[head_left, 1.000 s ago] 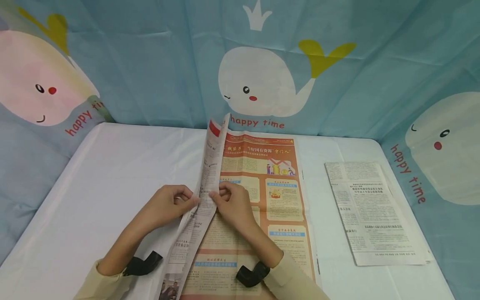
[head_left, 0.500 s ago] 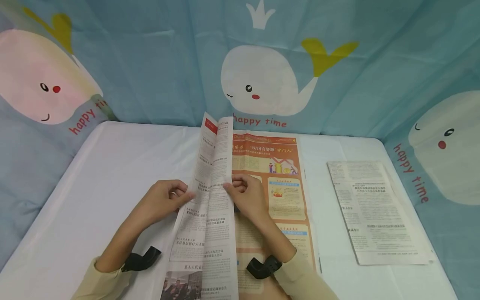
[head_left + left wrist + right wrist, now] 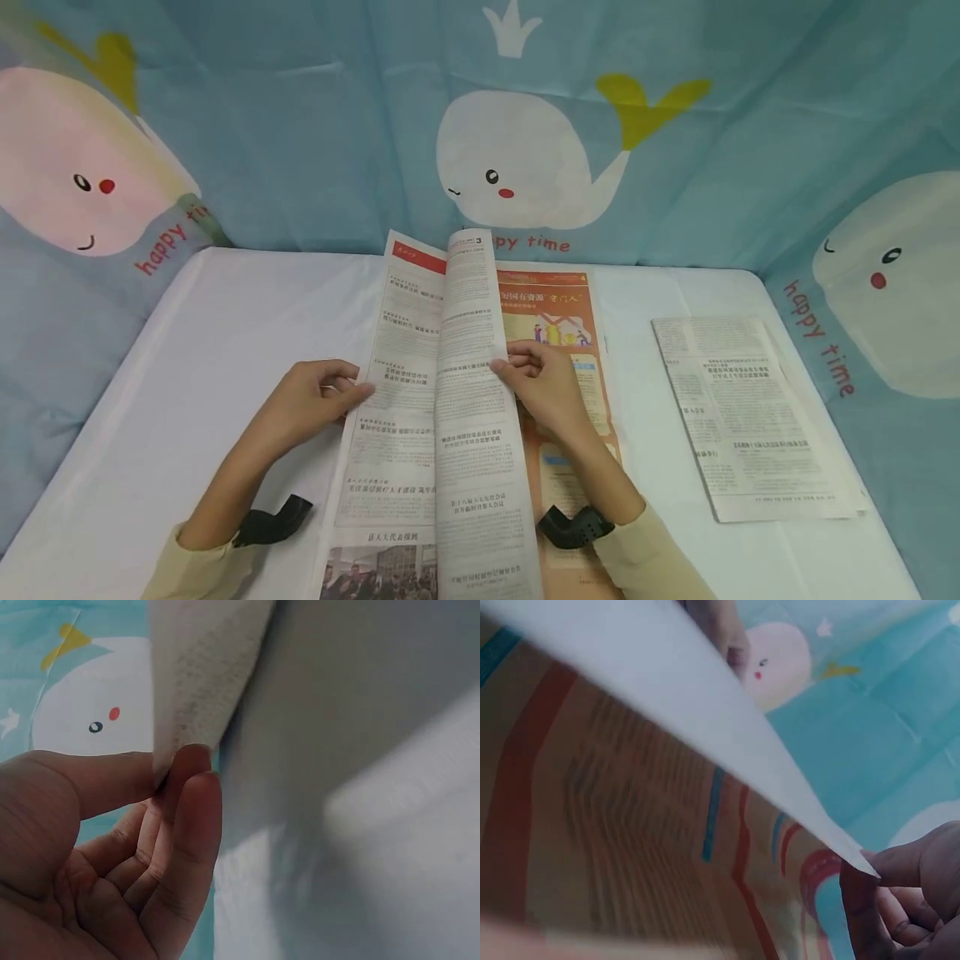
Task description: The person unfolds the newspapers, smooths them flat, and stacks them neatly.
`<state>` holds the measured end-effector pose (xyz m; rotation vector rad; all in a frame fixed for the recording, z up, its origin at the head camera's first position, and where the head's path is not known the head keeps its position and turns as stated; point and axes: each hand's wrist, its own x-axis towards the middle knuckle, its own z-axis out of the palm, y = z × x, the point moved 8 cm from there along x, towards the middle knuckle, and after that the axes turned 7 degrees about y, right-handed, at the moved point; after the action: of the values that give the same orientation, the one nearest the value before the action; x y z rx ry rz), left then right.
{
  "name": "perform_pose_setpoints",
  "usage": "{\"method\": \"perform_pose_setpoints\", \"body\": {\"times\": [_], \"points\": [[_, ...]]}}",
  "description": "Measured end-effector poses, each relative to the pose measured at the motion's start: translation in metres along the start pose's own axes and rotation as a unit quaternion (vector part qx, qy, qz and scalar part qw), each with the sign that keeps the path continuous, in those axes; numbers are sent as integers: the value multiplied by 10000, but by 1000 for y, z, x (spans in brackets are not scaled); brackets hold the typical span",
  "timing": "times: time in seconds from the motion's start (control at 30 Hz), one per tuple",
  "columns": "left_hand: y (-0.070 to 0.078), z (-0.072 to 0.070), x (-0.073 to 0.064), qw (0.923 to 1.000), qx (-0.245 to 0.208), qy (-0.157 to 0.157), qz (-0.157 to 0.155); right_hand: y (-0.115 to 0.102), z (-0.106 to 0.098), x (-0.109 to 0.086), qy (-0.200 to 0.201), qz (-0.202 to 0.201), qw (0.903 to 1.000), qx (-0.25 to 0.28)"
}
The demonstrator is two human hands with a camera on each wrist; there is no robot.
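A newspaper (image 3: 397,392) lies lengthwise in front of me, with a black-and-white page on the left and a page numbered 3 (image 3: 476,400) curling up along the middle. Under that page, to the right, shows an orange-bordered page (image 3: 570,467). My left hand (image 3: 318,404) pinches the left edge of the newspaper between thumb and fingers, as the left wrist view also shows at the sheet edge (image 3: 202,675). My right hand (image 3: 547,387) pinches the free right edge of the raised page; in the right wrist view, thumb and finger meet on its edge.
A folded newspaper (image 3: 757,433) lies on the right of the white-covered table (image 3: 225,333). Behind and on both sides hangs a blue cloth (image 3: 322,150) printed with whales. A black band with a camera (image 3: 576,527) sits on each wrist.
My right hand has moved right, drawing the page edge with it and opening the sheet wider over the orange page. My left hand has shifted slightly left with its edge.
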<state>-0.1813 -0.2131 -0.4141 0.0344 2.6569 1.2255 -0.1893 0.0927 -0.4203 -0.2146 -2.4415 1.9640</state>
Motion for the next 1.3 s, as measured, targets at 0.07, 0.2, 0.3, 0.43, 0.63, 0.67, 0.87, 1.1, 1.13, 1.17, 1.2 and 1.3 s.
{"method": "perform_pose_setpoints", "body": {"times": [0.07,0.2,0.3,0.43,0.63,0.67,0.87,1.1,1.13,1.17,1.2,1.3], "points": [[-6,-2,-3,10000,-35,-23,-88,1,-10,-1,52,26,9999,-160],[-20,-6,-8,9997,-127,-78,-218,4,-32,-4,149,188,9991,-352],[-31,-11,-11,9995,-126,-64,-295,6,-49,-5,182,331,9989,-263],[-45,-17,-17,9989,6,-12,-464,8,-72,-4,256,454,9984,-229],[-65,-26,-23,9977,129,5,-666,8,-102,-4,282,596,9974,-303],[-66,-27,-23,9977,143,3,-669,8,-107,-4,287,620,9972,-303],[-75,-40,-27,9972,268,127,-682,3,-134,-5,435,680,9963,-290],[-90,-63,-36,9957,445,252,-777,2,-167,-6,618,566,9963,200],[-93,-67,-37,9953,485,255,-795,2,-171,-7,634,538,9960,337],[-96,-70,-37,9950,531,254,-806,3,-175,-7,649,504,9956,451],[-98,-73,-38,9947,566,255,-820,3,-178,-7,661,461,9953,533],[-104,-84,-40,9937,644,267,-872,7,-187,-8,715,397,9947,619]]}}
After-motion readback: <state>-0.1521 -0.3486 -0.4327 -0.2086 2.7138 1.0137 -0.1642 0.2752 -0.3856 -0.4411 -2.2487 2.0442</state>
